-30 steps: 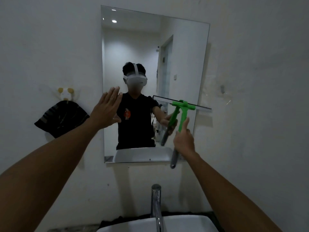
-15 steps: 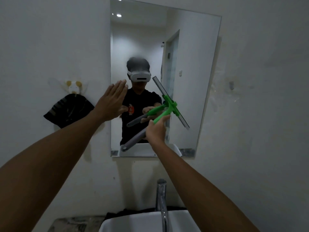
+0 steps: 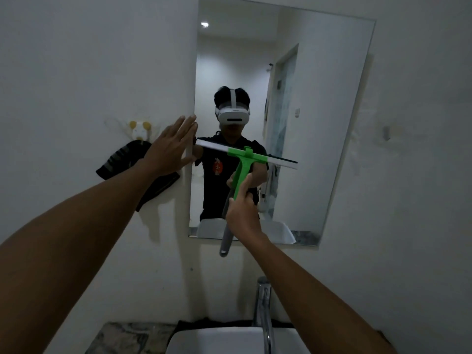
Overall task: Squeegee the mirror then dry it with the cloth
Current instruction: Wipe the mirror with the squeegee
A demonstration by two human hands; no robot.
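A tall frameless mirror (image 3: 319, 98) hangs on the white wall. My right hand (image 3: 242, 213) grips the grey and green handle of a green squeegee (image 3: 245, 162). Its blade lies nearly level against the glass at mid height, with the left end at the mirror's left edge. My left hand (image 3: 171, 146) is flat with fingers spread, pressed on the wall at the mirror's left edge. A dark striped cloth (image 3: 120, 159) hangs from a wall hook left of the mirror, partly hidden by my left forearm.
A chrome tap (image 3: 263, 310) rises from a white basin (image 3: 229, 341) directly below. A dark item lies behind the basin on a marbled counter (image 3: 120, 338). A small fixture (image 3: 387, 132) sticks out of the wall right of the mirror.
The squeegee has turned from a steep diagonal back to nearly level and shifted left along the glass. My left hand stays at the mirror's left edge. The camera has moved closer.
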